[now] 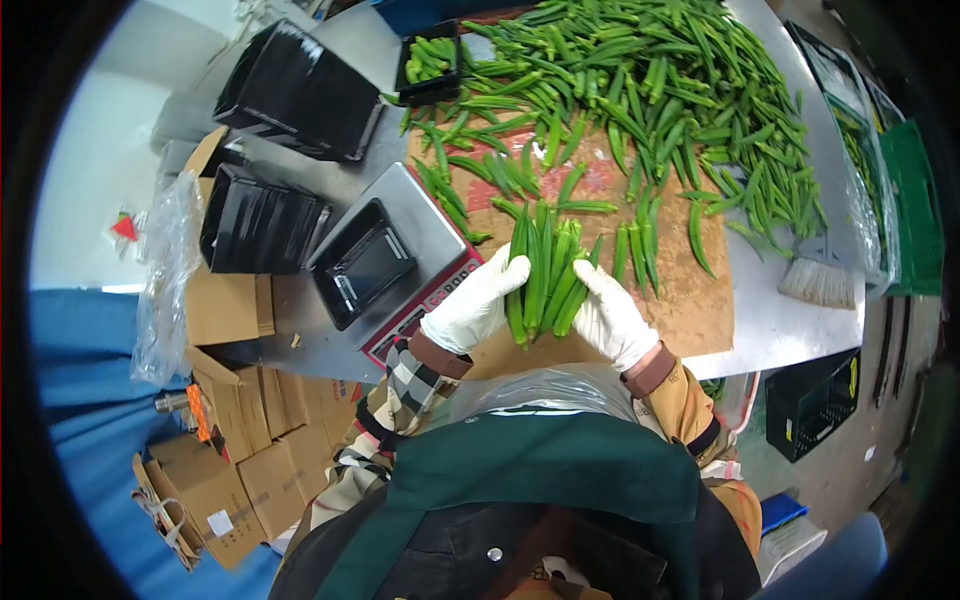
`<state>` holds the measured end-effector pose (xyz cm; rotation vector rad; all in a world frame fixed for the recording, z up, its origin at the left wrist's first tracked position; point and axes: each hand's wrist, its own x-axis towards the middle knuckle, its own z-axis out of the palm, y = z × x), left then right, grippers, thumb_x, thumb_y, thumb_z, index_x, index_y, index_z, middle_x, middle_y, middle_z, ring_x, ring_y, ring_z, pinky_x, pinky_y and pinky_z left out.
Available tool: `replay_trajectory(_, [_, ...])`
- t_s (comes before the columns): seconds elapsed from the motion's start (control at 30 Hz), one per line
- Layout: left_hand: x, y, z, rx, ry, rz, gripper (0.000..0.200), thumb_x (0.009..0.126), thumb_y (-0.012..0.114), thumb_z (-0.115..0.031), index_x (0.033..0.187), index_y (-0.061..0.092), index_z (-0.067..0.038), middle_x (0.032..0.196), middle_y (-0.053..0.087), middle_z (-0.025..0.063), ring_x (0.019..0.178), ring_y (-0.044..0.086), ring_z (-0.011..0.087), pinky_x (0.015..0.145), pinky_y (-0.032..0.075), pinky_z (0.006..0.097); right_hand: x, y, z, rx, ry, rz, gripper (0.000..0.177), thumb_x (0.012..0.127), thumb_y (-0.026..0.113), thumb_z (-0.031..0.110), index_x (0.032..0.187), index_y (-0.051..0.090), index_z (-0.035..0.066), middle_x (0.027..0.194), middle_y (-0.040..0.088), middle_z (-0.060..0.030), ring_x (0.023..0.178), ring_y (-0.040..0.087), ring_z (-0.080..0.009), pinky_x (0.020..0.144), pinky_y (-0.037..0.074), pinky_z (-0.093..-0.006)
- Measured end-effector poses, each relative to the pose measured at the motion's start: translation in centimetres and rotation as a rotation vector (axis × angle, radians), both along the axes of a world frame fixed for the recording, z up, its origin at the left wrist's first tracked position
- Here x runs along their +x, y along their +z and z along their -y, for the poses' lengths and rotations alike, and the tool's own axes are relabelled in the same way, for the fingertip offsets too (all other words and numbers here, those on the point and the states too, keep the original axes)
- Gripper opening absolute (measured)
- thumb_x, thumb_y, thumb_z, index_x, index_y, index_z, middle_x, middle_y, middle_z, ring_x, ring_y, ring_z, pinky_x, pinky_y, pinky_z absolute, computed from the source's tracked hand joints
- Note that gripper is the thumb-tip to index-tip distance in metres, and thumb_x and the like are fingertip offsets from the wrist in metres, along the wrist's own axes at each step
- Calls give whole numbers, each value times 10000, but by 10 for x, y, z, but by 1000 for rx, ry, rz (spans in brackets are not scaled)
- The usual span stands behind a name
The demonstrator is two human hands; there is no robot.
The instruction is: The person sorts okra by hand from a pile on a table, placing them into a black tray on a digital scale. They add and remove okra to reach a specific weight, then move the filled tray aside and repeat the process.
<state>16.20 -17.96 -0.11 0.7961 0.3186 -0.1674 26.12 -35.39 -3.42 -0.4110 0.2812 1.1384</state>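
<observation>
Between my two white-gloved hands I hold a bunch of green okra pods [543, 275], lined up roughly lengthwise above the cardboard sheet. My left hand [478, 300] grips the bunch from its left side, thumb on top. From the right, my right hand [610, 318] closes on the same pods with its thumb over the outer ones. A few loose okra lie on the cardboard [690, 315] close to my right hand. Left of my left hand, an empty black tray [362, 263] rests on a scale [425, 225] with a red front.
A large okra heap [660, 90] covers the far table. One black tray [429, 62] holds okra at the back. Stacked black trays [300, 90] and another stack [260, 218] stand left. A brush [818, 283] lies right; cardboard boxes [255, 420] are below left.
</observation>
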Motion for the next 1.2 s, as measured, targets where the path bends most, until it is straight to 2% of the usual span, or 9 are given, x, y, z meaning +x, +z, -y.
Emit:
replay_trajectory(0.17, [-33, 59, -65, 564, 51, 32, 606, 1053, 518, -326, 1525, 320, -2, 1467, 468, 88, 1335, 436, 156, 1144, 325, 323, -43, 24, -92, 47, 33, 234, 361, 1042, 522, 173, 1383, 488, 60, 1364, 573, -85, 1250, 550, -213, 1105, 421, -422])
replay_trajectory(0.37, [-82, 128, -158, 1046, -93, -123, 625, 1052, 515, -359, 1535, 320, -13, 1477, 479, 130, 1342, 443, 174, 1127, 344, 312, -103, 52, -218, 33, 111, 187, 328, 1054, 518, 252, 1362, 477, 148, 1310, 582, -51, 1212, 564, -196, 1045, 466, -420])
replay_trajectory(0.57, [-137, 44, -232, 897, 179, -208, 542, 1032, 555, -350, 1477, 464, -53, 1457, 519, 81, 1365, 448, 185, 1142, 339, 337, -100, 58, -212, -48, 513, 192, 445, 1007, 597, 379, 1370, 446, 170, 1426, 453, 9, 1319, 445, -201, 1136, 323, -560])
replay_trajectory(0.63, [-144, 61, -221, 826, 425, -251, 497, 1035, 557, -314, 1442, 505, -34, 1421, 562, 93, 1318, 501, 182, 1117, 372, 325, -82, 57, -179, -58, 495, 254, 586, 1010, 592, 343, 1469, 399, 34, 1471, 448, -117, 1394, 404, -238, 1144, 356, -523])
replay_trajectory(0.67, [-155, 64, -227, 796, 471, -338, 496, 976, 617, -388, 1411, 557, -158, 1393, 583, 33, 1322, 492, 169, 1103, 316, 420, -67, 31, -163, 29, 505, 300, 607, 1025, 566, 308, 1484, 365, -33, 1474, 463, -178, 1407, 410, -260, 1136, 388, -482])
replay_trajectory(0.83, [-229, 52, -248, 841, 728, -468, 563, 1031, 433, -500, 1449, 503, -129, 1417, 574, 82, 1298, 513, 205, 1097, 325, 432, -25, -66, -41, -395, 315, 272, 499, 1033, 532, 279, 1416, 462, -34, 1400, 545, -201, 1249, 570, -317, 1017, 496, -462])
replay_trajectory(0.97, [-270, 29, -246, 735, 878, -544, 565, 1040, 441, -494, 1421, 521, -86, 1386, 597, 84, 1220, 565, 188, 1031, 402, 375, -43, -125, 56, -904, 296, 518, 354, 1009, 606, 303, 1231, 647, 31, 1091, 718, -109, 900, 699, -201, 751, 576, -339])
replay_trajectory(1.07, [-273, 15, -240, 711, 921, -565, 509, 1039, 483, -457, 1382, 565, -90, 1314, 647, 75, 1159, 604, 173, 986, 431, 333, -52, -139, 70, -912, 224, 605, 239, 1003, 615, 221, 1140, 680, 37, 983, 723, -77, 788, 690, -152, 657, 557, -263])
replay_trajectory(1.2, [-243, 5, -228, 995, 888, -487, 425, 1041, 530, -352, 1347, 594, -63, 1284, 664, 85, 1176, 603, 168, 993, 446, 321, -50, -139, 45, -1065, 266, 697, 154, 1004, 596, 158, 1032, 687, 38, 850, 700, -45, 660, 650, -119, 559, 522, -238])
